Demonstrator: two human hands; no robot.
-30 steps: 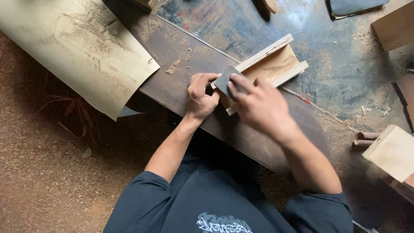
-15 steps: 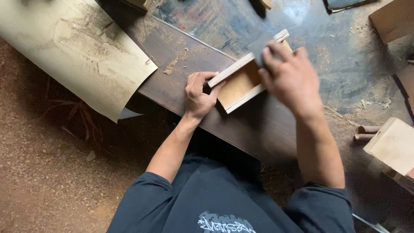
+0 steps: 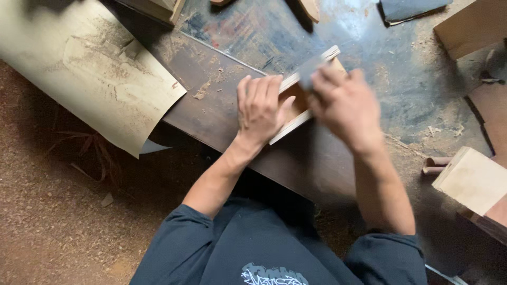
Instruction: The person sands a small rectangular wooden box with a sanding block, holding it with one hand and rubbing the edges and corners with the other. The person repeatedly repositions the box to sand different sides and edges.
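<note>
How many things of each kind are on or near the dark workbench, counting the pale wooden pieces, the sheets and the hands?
Open wooden frame box: 1
Pale wooden blocks, one at right, one at top right: 2
Curled tan sheet: 1
Dark sanding piece: 1
Hands, left hand and right hand: 2
Total: 7

Single head-worn view, looking almost straight down from close above the person's own forearms onto the dark, dust-streaked wooden workbench [image 3: 222, 111], which runs from 10 o'clock to 4 o'clock. The dark blue shirt fills the 6 o'clock edge; sawdust-covered floor [image 3: 47, 221] lies toward 8 o'clock.
</note>
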